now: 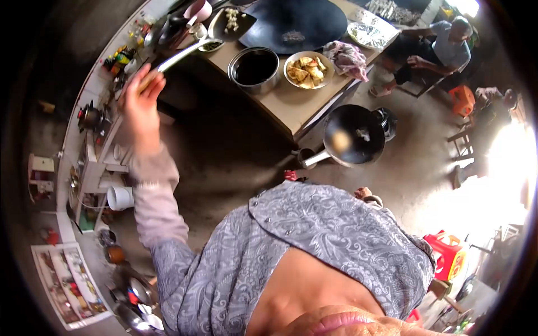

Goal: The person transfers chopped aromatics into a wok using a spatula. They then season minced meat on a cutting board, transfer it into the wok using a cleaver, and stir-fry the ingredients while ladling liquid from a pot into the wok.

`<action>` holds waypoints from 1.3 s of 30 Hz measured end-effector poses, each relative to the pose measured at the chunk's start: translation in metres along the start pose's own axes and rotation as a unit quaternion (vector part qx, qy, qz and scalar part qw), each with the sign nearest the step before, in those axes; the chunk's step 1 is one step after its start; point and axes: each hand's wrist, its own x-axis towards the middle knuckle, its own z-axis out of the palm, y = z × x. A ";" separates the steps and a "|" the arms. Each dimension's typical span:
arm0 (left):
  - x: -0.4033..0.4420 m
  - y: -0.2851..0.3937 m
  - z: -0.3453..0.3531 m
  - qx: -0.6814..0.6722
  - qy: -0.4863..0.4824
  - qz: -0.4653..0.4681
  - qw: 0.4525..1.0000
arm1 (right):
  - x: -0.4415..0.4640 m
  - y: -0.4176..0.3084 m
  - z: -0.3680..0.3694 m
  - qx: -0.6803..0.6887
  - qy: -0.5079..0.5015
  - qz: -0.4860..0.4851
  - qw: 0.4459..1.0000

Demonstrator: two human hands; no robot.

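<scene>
My left hand (144,103) is raised at the left, with its fingers around the wooden end of a long-handled wok spatula (185,53). Small pale chopped pieces (232,21) lie on the dark blade, which is over the back left of the table. My right hand (364,193) shows only in part beyond my patterned top, and its fingers are mostly hidden. Ahead of it sits a black wok (358,148) with a pale handle; a blurred yellowish patch and a small whitish bit show inside.
On the table (286,112) stand a metal pot of dark liquid (254,70), a bowl of browned pieces (308,70), a crumpled cloth (346,59) and a large black pan (297,25). A seated person (448,50) is at the right. Shelves (92,173) line the left.
</scene>
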 end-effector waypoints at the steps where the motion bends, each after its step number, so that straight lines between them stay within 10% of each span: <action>1: 0.031 -0.018 0.008 0.010 -0.039 0.007 0.999 | -0.036 -0.052 -0.008 0.117 0.028 0.074 0.990; 8: 0.183 -0.170 0.095 0.118 -0.248 0.027 0.961 | -0.072 -0.122 0.006 0.371 0.087 0.074 0.922; 12: 0.232 -0.266 0.134 0.301 -0.473 0.301 0.772 | -0.120 -0.101 0.047 0.454 0.190 0.172 0.853; 20: 0.282 -0.359 0.158 0.328 -0.688 0.295 0.576 | -0.221 -0.130 0.191 0.548 0.297 0.266 0.735; 26: 0.307 -0.381 0.153 0.320 -0.781 0.285 0.454 | -0.190 -0.109 0.336 0.373 0.297 0.296 0.828; 35: 0.330 -0.379 0.141 0.260 -0.782 0.260 0.503 | -0.167 -0.195 0.309 0.393 0.297 0.322 0.809; 39: 0.366 -0.364 0.166 0.202 -0.660 0.204 0.694 | -0.194 -0.270 0.210 0.528 0.348 0.265 0.728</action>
